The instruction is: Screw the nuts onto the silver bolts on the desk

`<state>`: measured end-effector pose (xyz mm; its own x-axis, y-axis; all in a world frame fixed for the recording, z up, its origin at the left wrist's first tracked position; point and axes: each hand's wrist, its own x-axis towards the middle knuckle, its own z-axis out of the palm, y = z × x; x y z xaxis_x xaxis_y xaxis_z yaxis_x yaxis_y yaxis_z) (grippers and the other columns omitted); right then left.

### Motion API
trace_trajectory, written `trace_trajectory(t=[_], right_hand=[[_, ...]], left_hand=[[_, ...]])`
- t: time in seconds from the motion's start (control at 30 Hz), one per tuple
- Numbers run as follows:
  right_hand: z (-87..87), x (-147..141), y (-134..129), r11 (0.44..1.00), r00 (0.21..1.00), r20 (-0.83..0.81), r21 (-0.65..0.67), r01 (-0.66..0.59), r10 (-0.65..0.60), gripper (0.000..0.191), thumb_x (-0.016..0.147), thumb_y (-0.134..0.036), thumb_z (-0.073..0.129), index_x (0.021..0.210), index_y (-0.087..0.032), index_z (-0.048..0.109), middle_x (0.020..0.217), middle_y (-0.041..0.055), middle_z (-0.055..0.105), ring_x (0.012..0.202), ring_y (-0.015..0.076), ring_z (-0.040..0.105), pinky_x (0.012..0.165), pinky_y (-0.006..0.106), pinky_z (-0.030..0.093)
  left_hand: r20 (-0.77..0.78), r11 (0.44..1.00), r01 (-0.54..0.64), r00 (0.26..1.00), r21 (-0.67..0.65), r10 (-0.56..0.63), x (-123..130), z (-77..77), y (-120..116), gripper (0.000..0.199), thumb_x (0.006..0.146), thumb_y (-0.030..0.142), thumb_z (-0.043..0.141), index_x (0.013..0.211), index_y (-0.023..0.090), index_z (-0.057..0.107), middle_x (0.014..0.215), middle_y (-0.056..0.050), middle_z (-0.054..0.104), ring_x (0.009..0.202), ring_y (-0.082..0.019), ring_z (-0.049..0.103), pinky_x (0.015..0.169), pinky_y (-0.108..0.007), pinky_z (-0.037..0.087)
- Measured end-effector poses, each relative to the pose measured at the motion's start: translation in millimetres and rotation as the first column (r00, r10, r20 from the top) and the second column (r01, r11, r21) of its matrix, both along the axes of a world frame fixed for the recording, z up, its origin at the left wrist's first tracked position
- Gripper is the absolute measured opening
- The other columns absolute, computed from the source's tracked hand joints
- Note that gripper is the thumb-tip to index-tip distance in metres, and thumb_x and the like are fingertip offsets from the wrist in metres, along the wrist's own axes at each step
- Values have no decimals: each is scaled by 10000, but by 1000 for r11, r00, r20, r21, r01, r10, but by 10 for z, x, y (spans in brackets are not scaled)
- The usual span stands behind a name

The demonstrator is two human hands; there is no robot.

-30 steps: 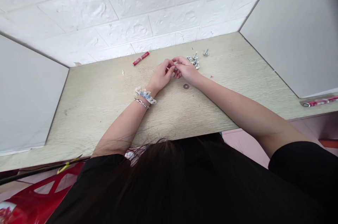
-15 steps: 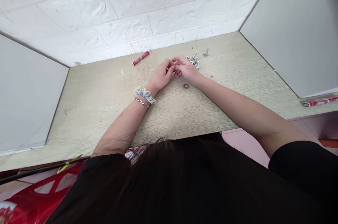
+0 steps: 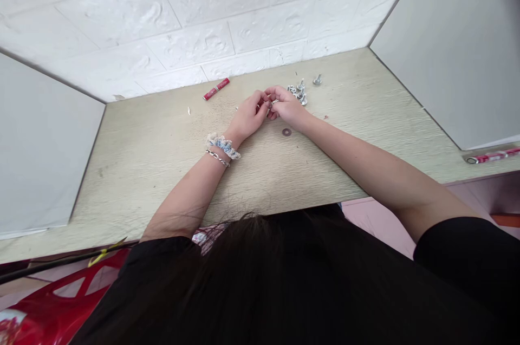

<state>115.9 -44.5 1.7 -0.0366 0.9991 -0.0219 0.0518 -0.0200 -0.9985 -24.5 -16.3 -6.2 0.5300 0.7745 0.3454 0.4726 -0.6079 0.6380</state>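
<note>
My left hand [image 3: 248, 116] and my right hand [image 3: 286, 107] meet above the tabletop with fingertips pinched together. A sliver of a small metal part [image 3: 270, 105] shows between them, mostly covered by the fingers, so its kind is unclear. Just behind my right hand lies a cluster of silver bolts [image 3: 301, 95] with wide washers on them. A single silver bolt [image 3: 317, 80] stands apart to the right of the cluster. Flat on the wood below my right hand is a dark ring-shaped washer [image 3: 286, 132].
A red tube [image 3: 216, 89] lies near the white brick wall [image 3: 195, 47]. Left of my hands is a small white scrap [image 3: 189, 110]. Pale panels [image 3: 455, 58] border the wooden tabletop [image 3: 134, 171] on both sides. A red basket [image 3: 60, 301] is below the left edge.
The fingertips have shifted very slightly around the small metal part. The arms, the bolts and the washer stay where they were.
</note>
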Motion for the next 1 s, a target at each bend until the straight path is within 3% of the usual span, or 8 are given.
trace_trajectory(t=[0.4, 1.0], right_hand=[[-65, 0, 41, 1000, 999, 33, 7, 23, -23, 225, 756, -35, 429, 883, -201, 512, 766, -9, 545, 616, 100, 521, 597, 249, 471], [-80, 3, 13, 999, 995, 94, 49, 14, -18, 228, 745, -50, 448, 895, -201, 528, 767, -5, 547, 673, 116, 532, 682, 277, 482]], left_hand=[[-14, 998, -9, 1000, -58, 8, -3, -3, 11, 69, 913, 218, 459, 894, 202, 523, 743, 3, 632, 689, -136, 561, 672, -289, 425], [-15, 998, -19, 1000, -55, 18, -2, -29, 30, 92, 911, 224, 464, 842, 202, 521, 728, 0, 589, 701, -147, 539, 708, -303, 428]])
